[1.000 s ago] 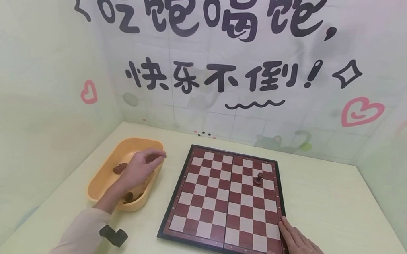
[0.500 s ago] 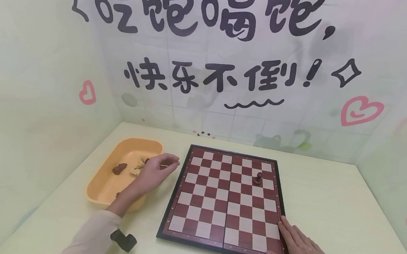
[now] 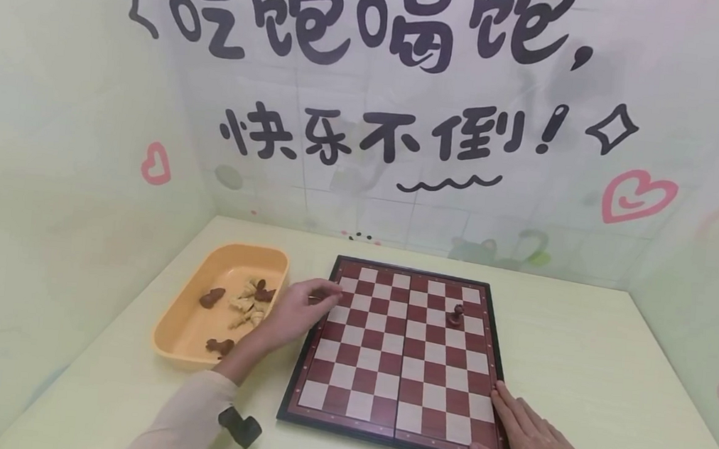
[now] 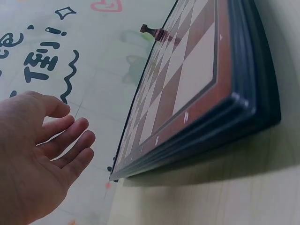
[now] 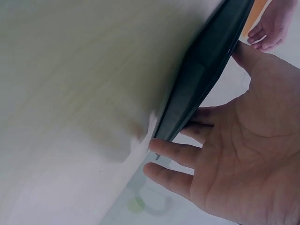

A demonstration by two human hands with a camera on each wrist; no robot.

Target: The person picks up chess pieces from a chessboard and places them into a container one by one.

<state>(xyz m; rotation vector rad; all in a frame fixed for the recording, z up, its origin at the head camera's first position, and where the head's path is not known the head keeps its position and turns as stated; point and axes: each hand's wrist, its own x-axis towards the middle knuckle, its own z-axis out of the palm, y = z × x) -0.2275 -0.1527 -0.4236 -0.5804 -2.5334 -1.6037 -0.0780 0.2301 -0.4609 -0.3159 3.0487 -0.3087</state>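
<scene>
A folding chessboard (image 3: 371,341) with red-brown and white squares lies flat on the table. One dark brown chess piece (image 3: 456,316) stands upright on its far right part; it also shows in the left wrist view (image 4: 154,33). Above the board's far left edge hovers my left hand (image 3: 299,312), fingers loosely bent. In the left wrist view nothing shows between those fingers. My right hand (image 3: 535,445) rests at the near right corner, thumb on the frame and fingers along the side. The right wrist view shows its fingertips (image 5: 159,145) at the board's dark edge.
Left of the board is a yellow-orange tray (image 3: 181,312). Inside lie a heap of cream chess pieces (image 3: 250,305) and several brown pieces, one of them apart on the left (image 3: 212,298). A printed sheet (image 3: 361,203) covers the wall behind the table.
My left hand has moved right from over the tray to the board's left edge, uncovering the pieces in the tray. My right hand and the standing piece stay put.
</scene>
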